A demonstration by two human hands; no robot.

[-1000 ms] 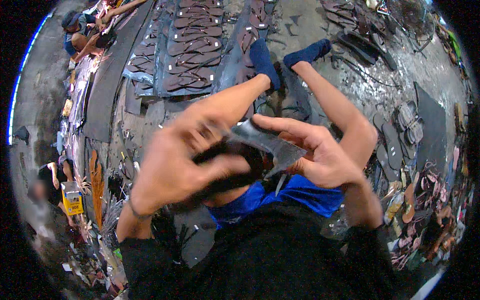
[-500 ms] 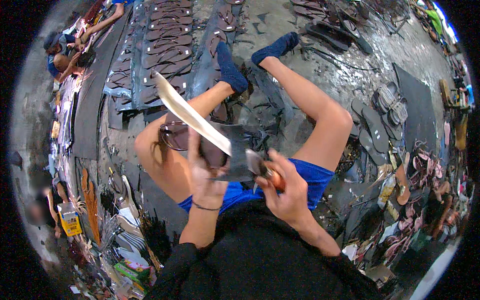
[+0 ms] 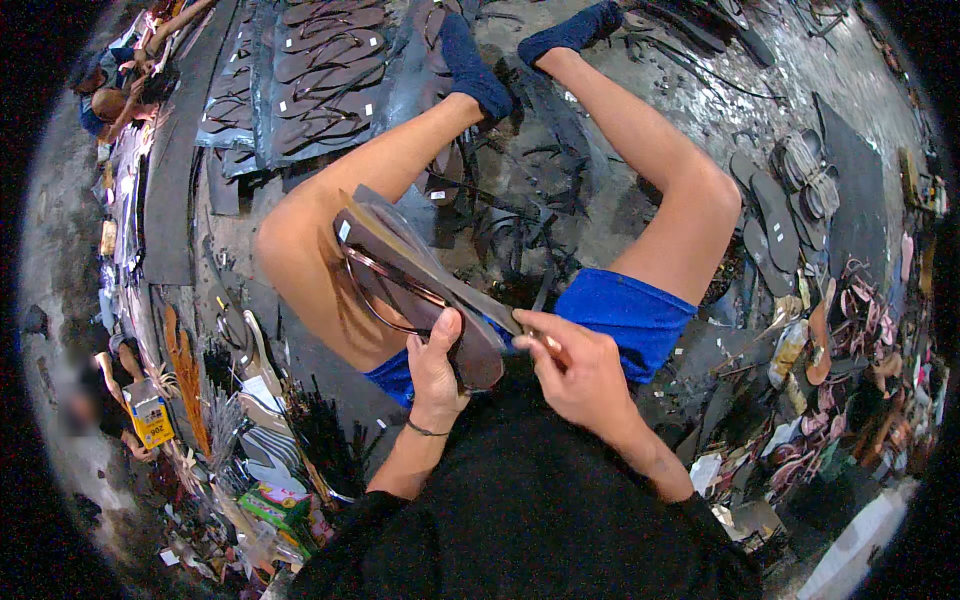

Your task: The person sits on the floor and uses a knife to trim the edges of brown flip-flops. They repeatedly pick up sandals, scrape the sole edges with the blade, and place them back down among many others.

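Note:
A dark brown flip-flop with a shiny thong strap slants in front of my lap. My left hand is closed round its near part, the thumb on top. Along the flip-flop's right side runs a grey sole layer, parted from it by a gap at the near end. My right hand is closed, its fingertips pinching the near tip of that layer. Whether anything else is inside the right hand is hidden.
Rows of finished flip-flops lie beyond my left leg. Loose grey soles are beyond my right knee, and black scraps lie between my legs. Brushes and a yellow box are on the left; pink straps pile up right.
The pale curved strip and the orange-handled knife have gone from view. My right hand has moved up to the sole layer's tip, and the flip-flop now lies slanted with its strap showing.

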